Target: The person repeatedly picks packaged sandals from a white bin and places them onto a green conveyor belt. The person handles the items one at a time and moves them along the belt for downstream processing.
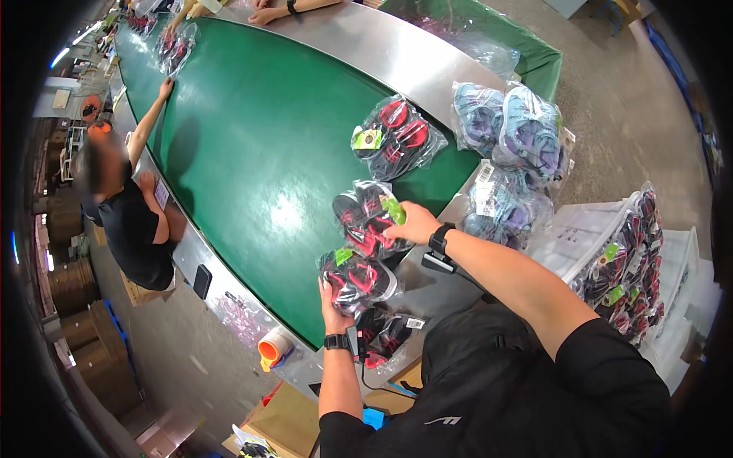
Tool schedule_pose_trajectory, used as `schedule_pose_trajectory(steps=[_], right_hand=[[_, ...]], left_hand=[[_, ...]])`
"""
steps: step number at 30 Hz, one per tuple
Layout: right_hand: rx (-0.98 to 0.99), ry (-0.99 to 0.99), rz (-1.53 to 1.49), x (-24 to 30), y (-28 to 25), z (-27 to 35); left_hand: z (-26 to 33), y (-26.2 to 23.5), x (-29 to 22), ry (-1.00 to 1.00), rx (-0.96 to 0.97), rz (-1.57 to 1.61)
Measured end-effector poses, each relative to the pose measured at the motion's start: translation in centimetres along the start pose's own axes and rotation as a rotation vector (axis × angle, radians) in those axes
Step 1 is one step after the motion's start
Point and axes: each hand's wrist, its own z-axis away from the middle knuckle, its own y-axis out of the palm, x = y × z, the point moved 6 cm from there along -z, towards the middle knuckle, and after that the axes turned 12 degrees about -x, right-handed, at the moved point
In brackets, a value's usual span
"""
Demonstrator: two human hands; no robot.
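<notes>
Your left hand (330,299) is closed around the edge of a clear bag of black-and-red sandals (356,279), holding it over the near edge of the green belt (244,153). Your right hand (414,224) grips a second bag of black-and-red sandals (368,217) by its top, where a green tag shows, and holds it just above the belt, a little farther along than the first.

One like bag (395,136) already lies flat on the belt ahead of both hands, near the far steel rim (397,53), so I judge the laying-out is under way rather than starting. Another dark bag (385,334) rests on the steel edge beside your left wrist, not yet on the green.

A good deal looks left: a row of bagged black-and-red pairs (630,267) stands at your right, and a pile of bagged blue and purple sandals (511,130) sits on the far rim (whether those belong to the same run, I cannot tell).

Across the belt, a person in a black shirt (130,221) reaches a hand to the belt's edge.
</notes>
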Motion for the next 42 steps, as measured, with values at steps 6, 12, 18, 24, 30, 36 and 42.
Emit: schedule_pose_trajectory(steps=[6,12,18,24,30,36,42], right_hand=[[-0.145,-0.264,0.093,5.6,-4.7,5.8],[-0.047,-0.159,-0.276,5.5,-13.4,12.3],[0.118,-0.188,-0.711,5.3,-21.2,20.2],[0.041,-0.221,-0.729,1.3,-26.2,27.5],[-0.191,-0.226,-0.810,-4.1,-29.7,33.9],[-0.357,-0.331,-0.758,-6.4,-31.2,38.2],[-0.479,-0.277,-0.697,-8.1,-32.6,41.2]], left_hand=[[3.9,1.3,0.7,0.021,0.056,0.029],[9.0,6.6,1.6,0.015,0.130,0.017],[8.6,9.9,4.4,0.044,0.222,0.017],[4.4,13.2,14.3,0.063,0.314,-0.253],[3.3,16.1,17.9,-0.285,0.626,-0.191],[4.5,18.2,18.9,-0.406,0.636,-0.362],[6.4,20.3,21.1,-0.485,0.647,-0.457]])
